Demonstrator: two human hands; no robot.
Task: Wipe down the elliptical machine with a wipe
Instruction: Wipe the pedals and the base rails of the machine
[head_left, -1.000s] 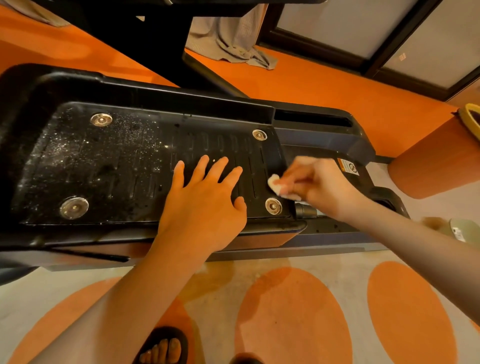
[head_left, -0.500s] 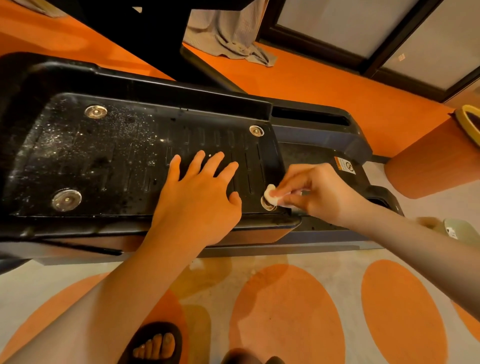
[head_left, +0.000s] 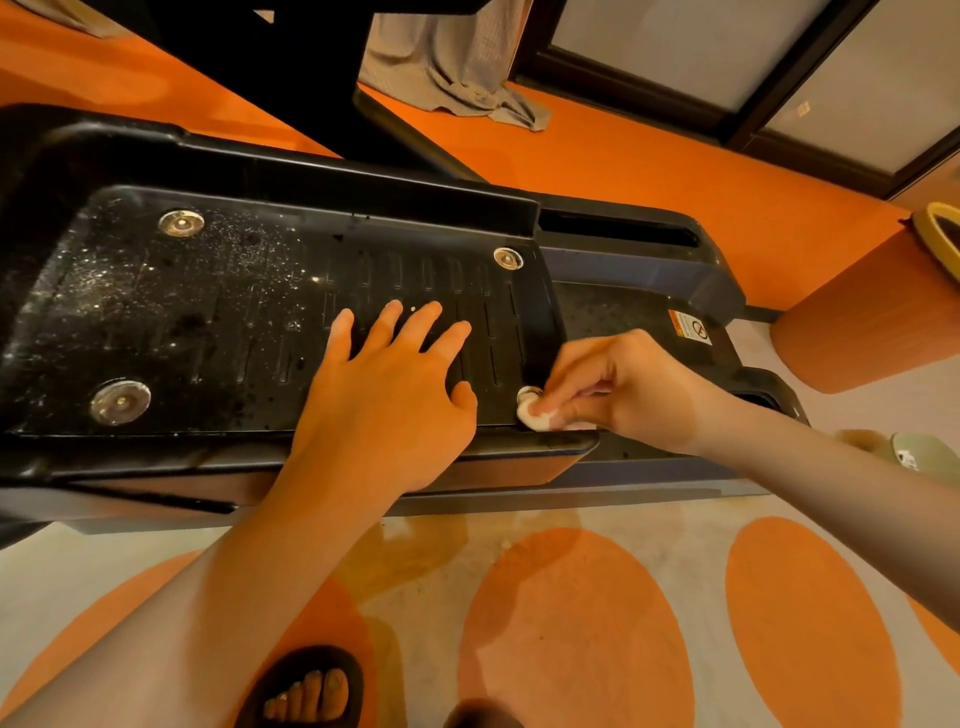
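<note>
- Orange-and-grey carpet (head_left: 571, 623) lies under a black elliptical pedal (head_left: 218, 312).
- Left hand (head_left: 384, 395) rests flat on the pedal, fingers spread.
- Right hand (head_left: 618, 389) pinches a small white wipe (head_left: 532, 415) at the pedal's near right corner, touching a round metal bolt (head_left: 527, 393).
- White specks dust the pedal's left part.
- Grey cloth (head_left: 457, 62) lies on the floor behind.
- Sandalled foot (head_left: 306, 691) shows below.

Four pedal bolts (head_left: 181, 223) (one half-hidden), one wipe (head_left: 531, 414)
</note>
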